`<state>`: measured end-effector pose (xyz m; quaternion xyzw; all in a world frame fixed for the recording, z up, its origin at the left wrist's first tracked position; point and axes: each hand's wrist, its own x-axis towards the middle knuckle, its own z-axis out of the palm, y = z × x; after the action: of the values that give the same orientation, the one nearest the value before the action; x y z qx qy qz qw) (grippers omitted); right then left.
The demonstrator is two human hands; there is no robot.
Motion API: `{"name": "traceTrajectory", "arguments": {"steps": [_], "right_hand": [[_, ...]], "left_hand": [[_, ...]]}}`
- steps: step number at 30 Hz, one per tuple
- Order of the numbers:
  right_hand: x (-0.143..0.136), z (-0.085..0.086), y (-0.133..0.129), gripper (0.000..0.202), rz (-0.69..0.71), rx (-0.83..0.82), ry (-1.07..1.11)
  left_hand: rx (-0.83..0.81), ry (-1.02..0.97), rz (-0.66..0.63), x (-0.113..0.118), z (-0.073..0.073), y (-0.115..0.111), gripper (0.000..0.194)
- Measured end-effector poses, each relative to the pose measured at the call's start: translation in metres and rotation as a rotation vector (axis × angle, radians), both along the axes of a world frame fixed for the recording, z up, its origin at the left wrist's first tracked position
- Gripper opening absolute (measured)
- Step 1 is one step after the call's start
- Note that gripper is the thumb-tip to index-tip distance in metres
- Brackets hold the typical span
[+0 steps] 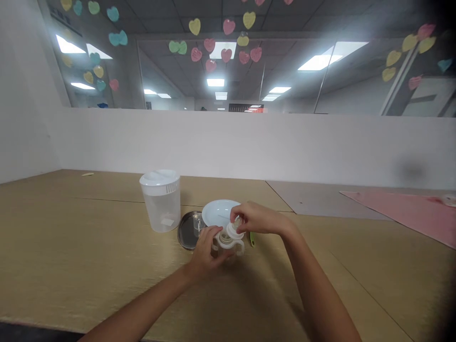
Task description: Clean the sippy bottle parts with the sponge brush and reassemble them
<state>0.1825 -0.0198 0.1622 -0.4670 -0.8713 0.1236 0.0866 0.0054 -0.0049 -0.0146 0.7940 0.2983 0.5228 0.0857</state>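
Observation:
My left hand (208,249) is wrapped round a baby bottle (225,241) with white side handles, its mouth open toward me. Just above the bottle's rim, my right hand (248,218) pinches a white collar with a clear nipple top (234,229), tilted and off to the right of the mouth. Whether the collar touches the rim I cannot tell. Behind the hands lies a white plate (216,209), partly covered by my right hand. A dark metal tray (185,233) sits left of the bottle, with a small clear piece (198,225) on it.
A translucent plastic bucket with a white lid (160,202) stands at the left. A green handle end (252,239) pokes out beneath my right wrist. Grey matting (320,202) and a pink sheet (402,209) cover the table's right back, before a white wall (221,142).

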Motion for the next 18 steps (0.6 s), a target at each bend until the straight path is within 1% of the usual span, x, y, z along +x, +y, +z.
{"name": "traceTrajectory", "arguments": {"steps": [4, 8, 11, 14, 18], "right_hand": [[-0.008, -0.002, -0.001, 0.017, 0.004, -0.002, 0.002], [-0.014, -0.006, -0.002, 0.019, 0.013, 0.111, 0.002], [-0.013, -0.010, -0.002, 0.024, 0.031, 0.182, -0.007], [-0.013, -0.012, 0.000, 0.026, 0.042, 0.203, -0.001], [-0.014, -0.013, 0.002, 0.027, 0.028, 0.190, -0.005]], "left_hand": [[-0.028, -0.010, -0.022, 0.000, 0.000, 0.001, 0.055], [-0.019, -0.051, -0.043, 0.001, -0.002, 0.003, 0.061], [-0.045, -0.055, -0.048, 0.001, -0.004, 0.003, 0.063], [-0.072, -0.039, -0.054, 0.001, -0.004, 0.003, 0.065], [-0.059, -0.044, -0.059, 0.001, -0.002, 0.001, 0.063]]}}
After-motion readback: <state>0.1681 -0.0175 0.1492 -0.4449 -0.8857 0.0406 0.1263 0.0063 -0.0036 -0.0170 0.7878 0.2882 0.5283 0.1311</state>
